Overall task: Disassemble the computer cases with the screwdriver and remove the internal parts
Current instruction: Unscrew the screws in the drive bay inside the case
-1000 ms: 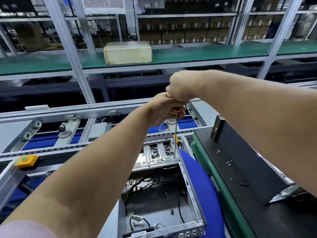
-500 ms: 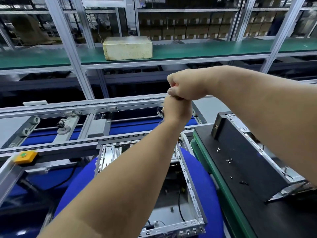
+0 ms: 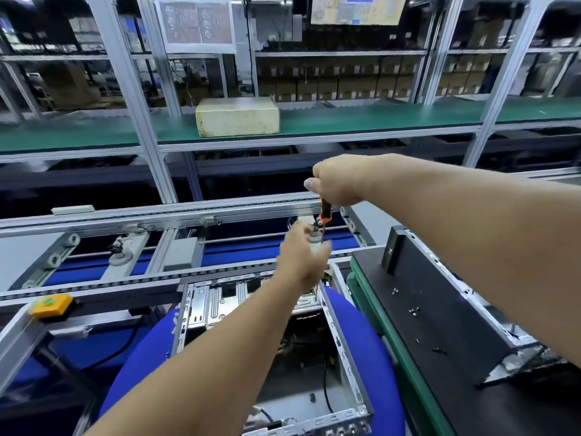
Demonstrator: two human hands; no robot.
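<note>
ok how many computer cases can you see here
2. One open computer case lies on the blue pad below both hands. A second, black case lies on the green-edged bench at right, with loose screws on top. More may lie outside the frame.

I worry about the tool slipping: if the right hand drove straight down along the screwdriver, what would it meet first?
Probably the left hand, which sits around the shaft just below the right hand and the screwdriver handle. Under that lies the open computer case; depth is unclear.

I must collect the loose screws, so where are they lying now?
In the head view, the screws lie scattered on the black case panel at the right, beside the open computer case.
</note>
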